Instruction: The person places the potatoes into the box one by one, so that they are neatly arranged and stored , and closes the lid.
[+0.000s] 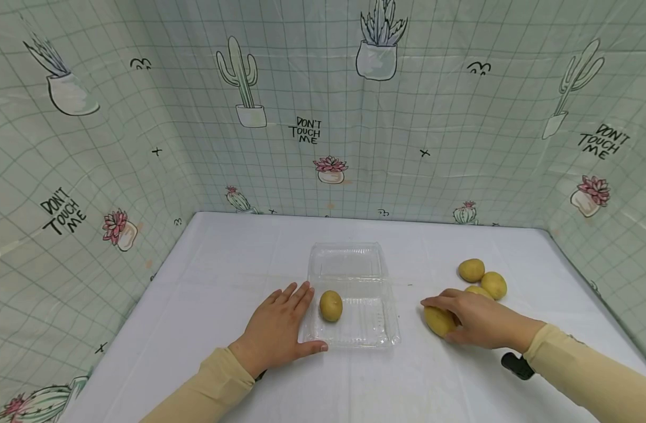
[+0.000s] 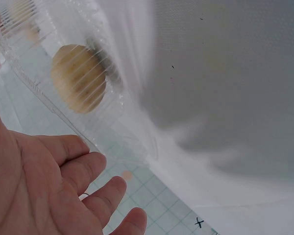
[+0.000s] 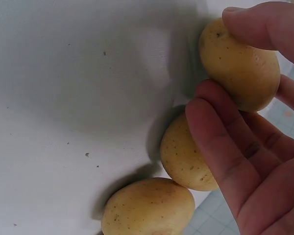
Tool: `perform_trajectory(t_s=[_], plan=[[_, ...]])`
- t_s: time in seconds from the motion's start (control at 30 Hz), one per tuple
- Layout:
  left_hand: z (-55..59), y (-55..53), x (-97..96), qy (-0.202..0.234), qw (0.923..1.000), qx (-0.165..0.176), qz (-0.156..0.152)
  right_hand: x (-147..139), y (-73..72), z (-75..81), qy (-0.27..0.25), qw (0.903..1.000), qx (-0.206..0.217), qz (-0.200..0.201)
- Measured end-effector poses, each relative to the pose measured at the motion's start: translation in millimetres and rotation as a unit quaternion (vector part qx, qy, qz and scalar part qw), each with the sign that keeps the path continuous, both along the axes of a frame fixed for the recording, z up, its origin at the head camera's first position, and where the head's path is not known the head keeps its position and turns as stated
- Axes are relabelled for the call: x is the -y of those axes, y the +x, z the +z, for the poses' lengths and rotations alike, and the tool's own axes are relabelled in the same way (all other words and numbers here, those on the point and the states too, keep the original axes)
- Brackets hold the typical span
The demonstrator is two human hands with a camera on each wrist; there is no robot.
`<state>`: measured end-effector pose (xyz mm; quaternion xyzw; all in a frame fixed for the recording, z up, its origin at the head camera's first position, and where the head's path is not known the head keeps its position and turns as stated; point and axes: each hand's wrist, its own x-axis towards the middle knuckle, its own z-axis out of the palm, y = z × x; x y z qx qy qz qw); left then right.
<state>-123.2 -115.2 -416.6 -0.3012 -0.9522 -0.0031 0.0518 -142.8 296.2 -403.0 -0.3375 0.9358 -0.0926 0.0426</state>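
Observation:
A clear plastic clamshell box (image 1: 365,329) lies with its lid folded back on the white table, one potato (image 1: 331,306) in the left part of its base. At the box's left edge, my left hand (image 1: 277,329) rests with fingers spread and thumb along the front corner. The left wrist view shows that potato (image 2: 79,78) through the ribbed plastic. To the right of the box, my right hand (image 1: 481,320) holds another potato (image 1: 439,321) between thumb and fingers. In the right wrist view this potato (image 3: 240,63) sits between the thumb and fingertips.
Behind my right hand lie more potatoes (image 1: 471,270), close together and one partly covered by the hand. A black device (image 1: 517,366) shows below the right wrist. A white cloth (image 1: 238,252) covers the table, and a patterned curtain (image 1: 397,129) surrounds it.

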Motion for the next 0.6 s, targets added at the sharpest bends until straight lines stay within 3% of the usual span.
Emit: perform_trajectory(t_s=[0.3, 0.6], plan=[[-1.2, 0.1, 0.0, -0.005, 1.0000, 0.000, 0.001, -2.3, -2.1, -0.8, -0.023, 0.9996, -0.018, 0.002], [0.0, 0.5, -0.3, 0.004, 1.0000, 0.000, -0.001, -2.1, -5.2, 7.9, -0.052, 0.9986, -0.002, -0.002]])
